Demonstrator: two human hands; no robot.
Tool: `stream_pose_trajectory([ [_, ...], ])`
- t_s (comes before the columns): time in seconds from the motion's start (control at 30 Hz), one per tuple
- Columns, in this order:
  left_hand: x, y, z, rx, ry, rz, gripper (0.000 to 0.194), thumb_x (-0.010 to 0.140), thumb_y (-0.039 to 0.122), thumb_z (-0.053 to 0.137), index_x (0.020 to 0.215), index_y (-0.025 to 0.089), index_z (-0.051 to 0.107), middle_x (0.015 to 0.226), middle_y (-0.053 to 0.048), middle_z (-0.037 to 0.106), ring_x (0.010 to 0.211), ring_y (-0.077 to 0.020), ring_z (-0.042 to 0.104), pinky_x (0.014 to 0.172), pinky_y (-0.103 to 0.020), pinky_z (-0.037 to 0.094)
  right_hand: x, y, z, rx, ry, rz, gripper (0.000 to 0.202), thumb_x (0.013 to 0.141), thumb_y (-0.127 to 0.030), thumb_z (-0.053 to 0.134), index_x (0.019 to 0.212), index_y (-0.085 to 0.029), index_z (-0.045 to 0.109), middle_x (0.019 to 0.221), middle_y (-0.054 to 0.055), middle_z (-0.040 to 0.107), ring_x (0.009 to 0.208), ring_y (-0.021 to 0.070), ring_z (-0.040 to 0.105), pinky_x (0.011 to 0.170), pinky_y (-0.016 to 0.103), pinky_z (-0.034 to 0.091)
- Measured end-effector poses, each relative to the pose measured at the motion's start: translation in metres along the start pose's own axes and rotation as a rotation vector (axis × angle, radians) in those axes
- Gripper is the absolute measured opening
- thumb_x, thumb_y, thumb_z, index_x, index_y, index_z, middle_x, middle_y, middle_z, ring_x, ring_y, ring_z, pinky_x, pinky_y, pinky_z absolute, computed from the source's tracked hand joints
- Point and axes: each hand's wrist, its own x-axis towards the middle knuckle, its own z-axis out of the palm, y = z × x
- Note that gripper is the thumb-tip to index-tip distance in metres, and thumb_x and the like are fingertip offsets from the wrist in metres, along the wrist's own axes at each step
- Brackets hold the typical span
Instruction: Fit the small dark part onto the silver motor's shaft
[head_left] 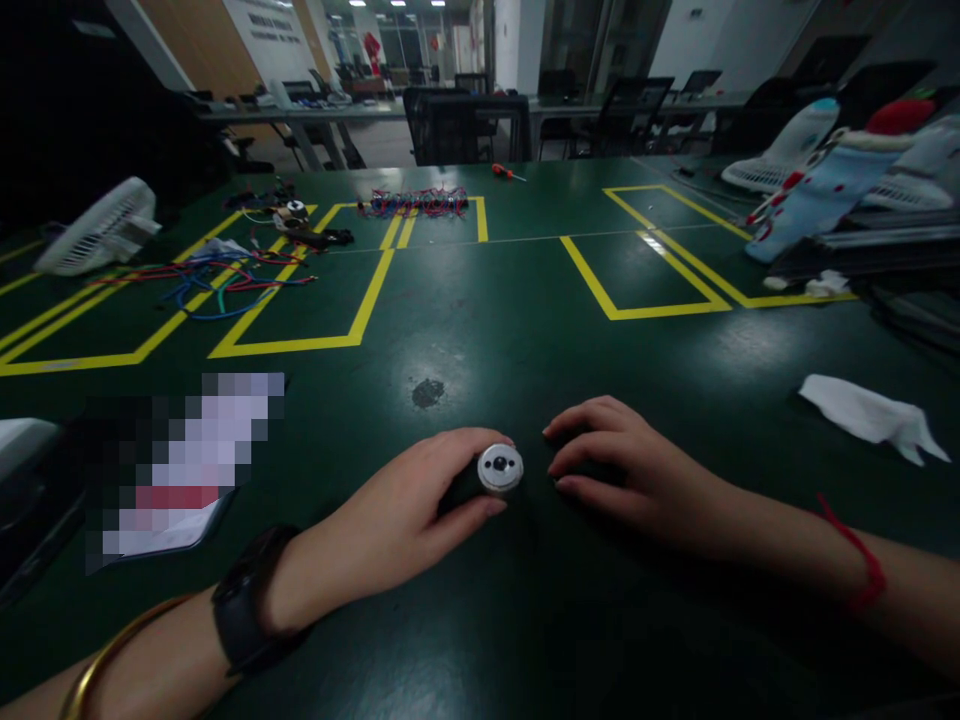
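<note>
My left hand (420, 500) has its thumb and fingers wrapped around a small silver metal cylinder (500, 468) in the near middle of the table. The cylinder's round top faces up and shows a dark centre with a smaller dark hole on each side. Its lower part is hidden. Just to the right, apart from the cylinder, my right hand (637, 470) rests low over the table with fingers loosely bent and nothing visible in them. A dark watch (251, 600) is on my left wrist, and a red string (862, 560) circles the right.
At left lies a phone-like flat object (169, 540), mostly pixelated. Colored wires (225, 280) and a white fan (105, 230) are behind it. A white tissue (870, 410) lies at right. Farther back are a red-handled screwdriver (504, 172) and a snowman toy (821, 195).
</note>
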Motion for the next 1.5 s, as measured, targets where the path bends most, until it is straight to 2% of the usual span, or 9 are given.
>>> stream_pose_trajectory([
  [0.17, 0.0, 0.001, -0.001, 0.0, -0.003, 0.003, 0.037, 0.091, 0.021, 0.058, 0.126, 0.026, 0.049, 0.123, -0.004, 0.06, 0.108, -0.0213, 0.059, 0.095, -0.038, 0.049, -0.003, 0.001, -0.003, 0.226, 0.122, 0.063, 0.012, 0.09, -0.027, 0.06, 0.097, -0.023, 0.068, 0.111, 0.007, 0.064, 0.105, 0.0212, 0.06, 0.092, 0.037, 0.048],
  [0.43, 0.0, 0.0, -0.001, -0.01, -0.001, 0.011, 0.04, 0.09, 0.019, 0.059, 0.127, 0.027, 0.048, 0.125, -0.002, 0.059, 0.111, -0.0205, 0.058, 0.098, -0.036, 0.048, -0.006, -0.001, -0.007, 0.508, 0.268, 0.333, 0.015, 0.087, -0.037, 0.065, 0.09, -0.023, 0.068, 0.089, 0.002, 0.067, 0.082, 0.0169, 0.062, 0.071, 0.027, 0.049],
  [0.67, 0.0, -0.001, -0.002, -0.008, -0.009, 0.007, 0.04, 0.091, 0.02, 0.059, 0.128, 0.027, 0.047, 0.125, -0.001, 0.059, 0.111, -0.0188, 0.057, 0.098, -0.034, 0.046, -0.007, 0.0, -0.006, 0.562, 0.263, 0.37, 0.014, 0.085, -0.036, 0.067, 0.09, -0.024, 0.069, 0.087, 0.001, 0.068, 0.076, 0.0146, 0.061, 0.062, 0.025, 0.046],
  [0.87, 0.0, -0.001, -0.001, -0.014, -0.008, 0.012, 0.04, 0.091, 0.019, 0.059, 0.128, 0.027, 0.047, 0.126, -0.002, 0.058, 0.112, -0.0195, 0.056, 0.099, -0.035, 0.046, -0.007, 0.0, -0.008, 0.557, 0.281, 0.384, 0.014, 0.085, -0.037, 0.067, 0.091, -0.024, 0.069, 0.088, 0.0, 0.069, 0.074, 0.0141, 0.062, 0.064, 0.026, 0.048],
  [1.03, 0.0, -0.002, 0.0, -0.017, -0.014, 0.009, 0.04, 0.091, 0.02, 0.059, 0.128, 0.027, 0.047, 0.126, -0.001, 0.058, 0.112, -0.0191, 0.056, 0.099, -0.034, 0.045, -0.005, 0.001, -0.005, 0.356, 0.169, 0.262, 0.015, 0.092, -0.032, 0.057, 0.096, -0.023, 0.067, 0.093, 0.002, 0.067, 0.085, 0.0161, 0.063, 0.075, 0.029, 0.05],
  [1.17, 0.0, -0.002, 0.0, -0.008, -0.008, 0.004, 0.039, 0.09, 0.02, 0.06, 0.127, 0.028, 0.047, 0.124, 0.0, 0.059, 0.11, -0.0183, 0.057, 0.097, -0.033, 0.046, -0.004, 0.0, -0.004, 0.101, 0.019, 0.07, 0.021, 0.088, -0.022, 0.059, 0.108, -0.022, 0.065, 0.114, 0.007, 0.061, 0.109, 0.0209, 0.057, 0.096, 0.038, 0.046],
  [1.33, 0.001, -0.002, 0.0, -0.008, -0.011, 0.012, 0.039, 0.091, 0.02, 0.06, 0.127, 0.028, 0.047, 0.123, 0.0, 0.059, 0.11, -0.0183, 0.057, 0.097, -0.033, 0.045, 0.0, -0.005, -0.018, -0.001, -0.209, 0.093, 0.034, 0.084, -0.025, 0.063, 0.117, -0.025, 0.062, 0.136, 0.007, 0.047, 0.124, 0.0249, 0.048, 0.105, 0.043, 0.04],
  [1.4, 0.001, -0.002, -0.001, -0.01, -0.016, 0.011, 0.038, 0.091, 0.02, 0.06, 0.126, 0.028, 0.047, 0.123, 0.001, 0.059, 0.11, -0.0182, 0.057, 0.097, -0.033, 0.045, 0.002, -0.004, -0.019, 0.005, -0.228, 0.106, 0.032, 0.083, -0.03, 0.066, 0.115, -0.025, 0.063, 0.134, 0.007, 0.048, 0.121, 0.0253, 0.05, 0.103, 0.044, 0.041],
  [1.5, 0.001, -0.002, -0.001, -0.015, -0.017, 0.008, 0.039, 0.09, 0.02, 0.06, 0.126, 0.028, 0.047, 0.123, 0.001, 0.059, 0.11, -0.0177, 0.057, 0.097, -0.032, 0.045, 0.005, -0.001, -0.013, -0.037, -0.16, 0.079, 0.022, 0.081, -0.034, 0.069, 0.101, -0.025, 0.069, 0.128, 0.007, 0.052, 0.118, 0.0269, 0.051, 0.1, 0.047, 0.042],
])
